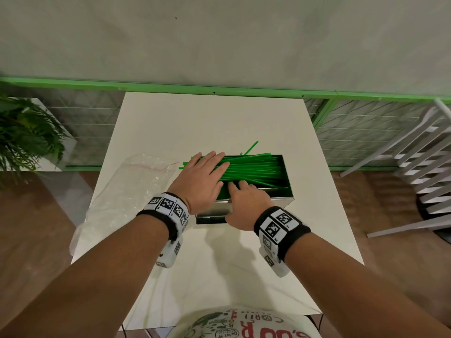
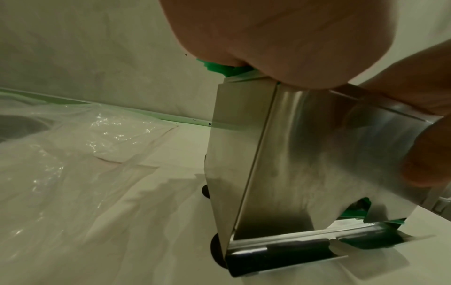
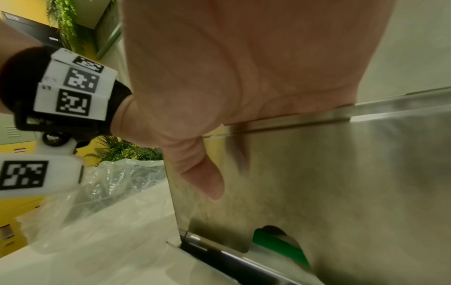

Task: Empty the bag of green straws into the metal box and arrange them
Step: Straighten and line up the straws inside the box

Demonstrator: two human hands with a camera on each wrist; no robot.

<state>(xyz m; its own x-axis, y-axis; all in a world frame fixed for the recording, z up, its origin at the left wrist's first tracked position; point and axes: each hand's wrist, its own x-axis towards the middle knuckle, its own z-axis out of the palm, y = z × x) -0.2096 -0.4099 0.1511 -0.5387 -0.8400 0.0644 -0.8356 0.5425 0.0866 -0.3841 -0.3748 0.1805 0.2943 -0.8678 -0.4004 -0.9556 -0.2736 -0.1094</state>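
Far left, a potted fern stands off the counter's edge. White counter runs up to a green-railed wall.

Empty clear plastic bag lies crumpled on the counter's left side, mouth toward the box; left wrist view shows it slack and flat.

Left hand lies palm down with fingers straight and spread, pressing on the left ends of the green straws, grasping nothing. Left wrist view: palm sits over the box's upper corner, straw ends poking out beneath it.

Metal box stands mid-counter, just right of the bag. Straws lie lengthwise inside, mostly parallel; several ends overhang the left rim, one straw angled up at the far side.

Right hand rests over the box's near wall, fingers reaching down among the straws, thumb outside against the steel face. Whether those fingers pinch any straw cannot be told.

Far right, a white slatted rack leans on the floor.
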